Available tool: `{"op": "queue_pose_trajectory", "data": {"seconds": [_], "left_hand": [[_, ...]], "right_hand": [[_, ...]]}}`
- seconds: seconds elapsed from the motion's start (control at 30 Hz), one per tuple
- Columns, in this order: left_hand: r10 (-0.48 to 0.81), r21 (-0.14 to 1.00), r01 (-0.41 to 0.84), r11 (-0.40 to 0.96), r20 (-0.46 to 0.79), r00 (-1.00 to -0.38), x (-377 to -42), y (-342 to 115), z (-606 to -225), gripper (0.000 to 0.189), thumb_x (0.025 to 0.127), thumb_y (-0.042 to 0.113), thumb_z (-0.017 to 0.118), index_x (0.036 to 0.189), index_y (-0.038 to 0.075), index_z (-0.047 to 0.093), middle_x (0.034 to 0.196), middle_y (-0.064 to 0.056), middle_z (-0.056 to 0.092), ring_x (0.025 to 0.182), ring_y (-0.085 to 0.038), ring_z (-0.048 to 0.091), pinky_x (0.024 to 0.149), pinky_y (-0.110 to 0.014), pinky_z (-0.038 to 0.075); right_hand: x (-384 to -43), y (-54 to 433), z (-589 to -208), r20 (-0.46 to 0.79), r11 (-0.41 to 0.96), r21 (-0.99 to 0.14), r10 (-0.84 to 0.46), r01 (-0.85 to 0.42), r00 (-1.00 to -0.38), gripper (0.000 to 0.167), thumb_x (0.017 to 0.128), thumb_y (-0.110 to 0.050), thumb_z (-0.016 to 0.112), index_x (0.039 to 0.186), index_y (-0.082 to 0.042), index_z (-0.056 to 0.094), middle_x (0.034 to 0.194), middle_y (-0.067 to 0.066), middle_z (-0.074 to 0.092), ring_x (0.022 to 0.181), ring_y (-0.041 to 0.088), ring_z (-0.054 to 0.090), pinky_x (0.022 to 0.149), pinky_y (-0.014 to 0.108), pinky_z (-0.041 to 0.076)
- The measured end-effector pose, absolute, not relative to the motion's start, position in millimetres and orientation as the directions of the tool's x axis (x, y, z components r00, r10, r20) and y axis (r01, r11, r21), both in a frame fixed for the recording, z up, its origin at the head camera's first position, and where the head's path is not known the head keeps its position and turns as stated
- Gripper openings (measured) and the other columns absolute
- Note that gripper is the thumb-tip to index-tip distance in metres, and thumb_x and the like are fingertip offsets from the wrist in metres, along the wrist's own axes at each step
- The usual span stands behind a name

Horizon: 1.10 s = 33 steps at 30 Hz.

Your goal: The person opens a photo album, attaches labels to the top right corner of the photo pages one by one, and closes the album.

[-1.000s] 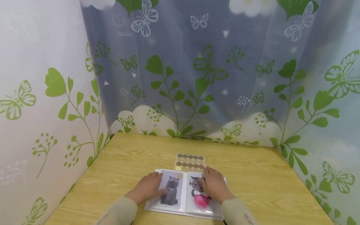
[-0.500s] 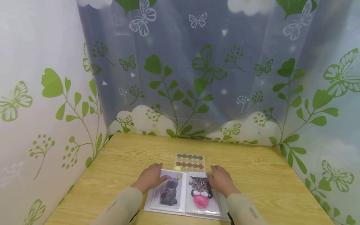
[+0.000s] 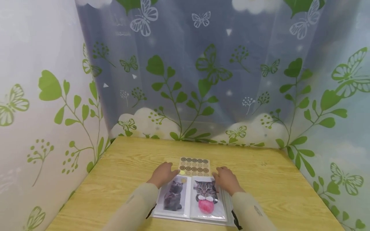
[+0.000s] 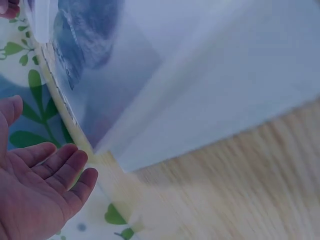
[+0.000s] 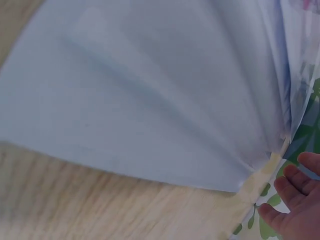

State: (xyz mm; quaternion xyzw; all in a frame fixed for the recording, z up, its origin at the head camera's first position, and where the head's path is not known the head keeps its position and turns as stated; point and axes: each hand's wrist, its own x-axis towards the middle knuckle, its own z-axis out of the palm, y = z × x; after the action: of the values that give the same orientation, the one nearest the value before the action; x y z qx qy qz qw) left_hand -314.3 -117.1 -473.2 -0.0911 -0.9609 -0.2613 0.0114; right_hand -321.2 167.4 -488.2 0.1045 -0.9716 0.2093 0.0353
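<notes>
A white photo album (image 3: 188,199) lies open on the worktop (image 3: 289,199), its left page showing a grey cat photo (image 3: 172,199) with a small gold circle (image 3: 183,180) at upper right, its right a tabby (image 3: 205,188) above a pink ball (image 3: 206,207).

The white album (image 5: 150,110) lies spread out, its leaves fanning away from one corner. Just beside that corner is the right hand (image 5: 300,200), its fingers loosely extended. The wood-grained table (image 5: 75,200) shows along the album's edge, and leaf-patterned cloth (image 5: 312,132) lies past its corner, behind the hand.
</notes>
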Motion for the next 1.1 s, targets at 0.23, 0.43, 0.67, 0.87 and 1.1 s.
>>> {"op": "queue_pose_trajectory", "data": {"seconds": [0.23, 0.43, 0.67, 0.87, 1.1], "left_hand": [[0.122, 0.511, 0.122, 0.851, 0.033, -0.992, -325, -105, -473, 0.055, 0.098, 0.035, 0.059, 0.128, -0.011, 0.057, 0.129, -0.027, 0.059, 0.123, -0.043, 0.053, 0.106, -0.052, 0.041], [0.091, 0.477, 0.105, 0.873, 0.052, -0.995, -333, -93, -479, 0.042, 0.096, 0.032, 0.063, 0.104, -0.008, 0.069, 0.109, -0.025, 0.066, 0.101, -0.040, 0.063, 0.088, -0.051, 0.053], [0.054, 0.420, 0.067, 0.905, 0.042, -0.998, -340, -84, -493, 0.040, 0.096, 0.034, 0.062, 0.083, -0.003, 0.069, 0.099, -0.023, 0.061, 0.095, -0.039, 0.060, 0.082, -0.054, 0.052], [0.055, 0.354, 0.065, 0.933, 0.038, -0.998, -339, -80, -495, 0.037, 0.095, 0.032, 0.063, 0.089, -0.004, 0.071, 0.103, -0.023, 0.059, 0.100, -0.039, 0.057, 0.084, -0.054, 0.051], [0.063, 0.314, 0.066, 0.947, 0.019, -0.998, -335, -76, -494, 0.035, 0.096, 0.030, 0.059, 0.091, -0.003, 0.071, 0.108, -0.024, 0.057, 0.104, -0.038, 0.054, 0.084, -0.052, 0.051]], "right_hand": [[-326, 162, -487, 0.047, 0.864, -0.477, -0.157, -0.160, -0.986, 0.045, 0.103, -0.022, 0.049, 0.130, 0.014, 0.054, 0.132, 0.036, 0.051, 0.125, 0.051, 0.047, 0.106, 0.061, 0.036], [-328, 151, -484, 0.030, 0.866, -0.478, -0.149, -0.146, -0.988, 0.044, 0.102, -0.022, 0.050, 0.128, 0.013, 0.057, 0.130, 0.034, 0.053, 0.123, 0.051, 0.048, 0.105, 0.061, 0.038], [-333, 146, -489, 0.022, 0.902, -0.412, -0.128, -0.126, -0.991, 0.041, 0.100, -0.024, 0.052, 0.123, 0.009, 0.062, 0.127, 0.032, 0.056, 0.118, 0.049, 0.053, 0.098, 0.062, 0.044], [-337, 143, -497, 0.005, 0.926, -0.359, -0.122, -0.116, -0.993, 0.036, 0.100, -0.027, 0.052, 0.110, 0.004, 0.068, 0.124, 0.030, 0.058, 0.115, 0.048, 0.054, 0.095, 0.066, 0.043], [-337, 139, -501, -0.012, 0.938, -0.335, -0.097, -0.087, -0.995, 0.036, 0.100, -0.028, 0.050, 0.103, 0.001, 0.070, 0.127, 0.029, 0.056, 0.118, 0.049, 0.051, 0.099, 0.071, 0.035]]}}
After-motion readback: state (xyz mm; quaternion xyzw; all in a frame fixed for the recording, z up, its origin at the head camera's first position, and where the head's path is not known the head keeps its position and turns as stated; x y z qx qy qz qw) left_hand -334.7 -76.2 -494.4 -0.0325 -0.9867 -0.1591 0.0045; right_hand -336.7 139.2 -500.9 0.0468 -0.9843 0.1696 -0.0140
